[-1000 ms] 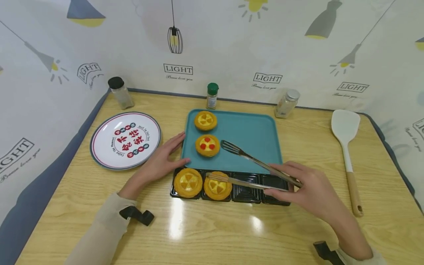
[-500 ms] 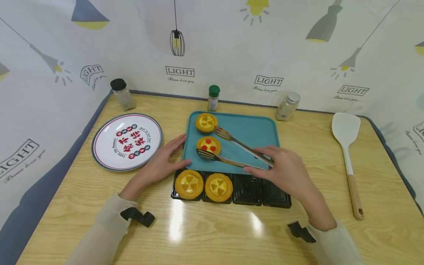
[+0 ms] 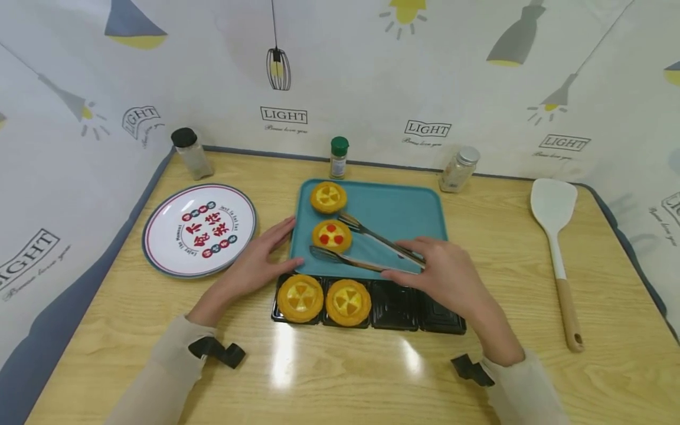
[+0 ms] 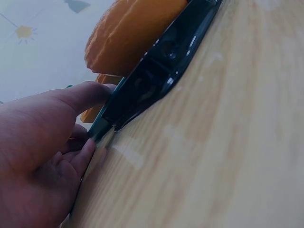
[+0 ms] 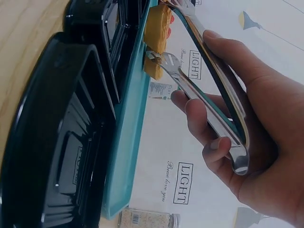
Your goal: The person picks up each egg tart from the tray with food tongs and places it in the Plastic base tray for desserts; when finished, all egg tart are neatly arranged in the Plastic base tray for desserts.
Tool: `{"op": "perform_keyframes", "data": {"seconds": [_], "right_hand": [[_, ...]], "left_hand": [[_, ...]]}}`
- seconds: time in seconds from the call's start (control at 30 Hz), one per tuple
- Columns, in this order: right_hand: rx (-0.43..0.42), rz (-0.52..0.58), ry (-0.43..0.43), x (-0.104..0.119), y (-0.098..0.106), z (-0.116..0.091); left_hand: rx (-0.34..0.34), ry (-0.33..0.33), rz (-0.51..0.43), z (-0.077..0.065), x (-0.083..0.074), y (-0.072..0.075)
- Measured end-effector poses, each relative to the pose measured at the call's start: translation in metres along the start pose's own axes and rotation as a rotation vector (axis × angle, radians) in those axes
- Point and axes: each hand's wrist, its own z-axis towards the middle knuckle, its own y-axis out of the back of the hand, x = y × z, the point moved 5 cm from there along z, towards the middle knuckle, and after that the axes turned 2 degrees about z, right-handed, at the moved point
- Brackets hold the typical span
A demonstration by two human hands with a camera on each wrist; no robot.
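My right hand [image 3: 443,271] grips metal tongs [image 5: 216,90] over the teal tray [image 3: 395,206]. The spread tong heads lie on either side of a tart with red dots [image 3: 332,236], one head on its far side and one on its near side. Behind it on the tray sits a second tart, topped with orange wedges [image 3: 327,197]. At the tray's left edge, my left hand [image 3: 257,260] rests with extended fingers along the side and its thumb at the near corner. Two wedge-topped tarts [image 3: 300,298] fill the left compartments of a black plastic tray [image 3: 395,307].
A white plate with red lettering [image 3: 186,251] lies to the left. Along the back stand a black-capped jar [image 3: 193,156], a green-capped bottle [image 3: 339,159] and a silver-capped jar [image 3: 459,171]. A white spatula with a wooden handle [image 3: 555,236] lies at the right.
My right hand has moved left and away from me, bringing the tongs from over the black tray to around the red-dotted tart. The left hand stays at the teal tray's edge.
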Motion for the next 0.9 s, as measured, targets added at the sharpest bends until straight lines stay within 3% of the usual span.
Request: {"op": "perform_keyframes", "data": {"seconds": [0.9], "right_hand": [[-0.034, 0.001, 0.021, 0.0002, -0.0016, 0.0001]], "left_hand": [[0.004, -0.003, -0.01, -0.0015, -0.0009, 0.0007]]}}
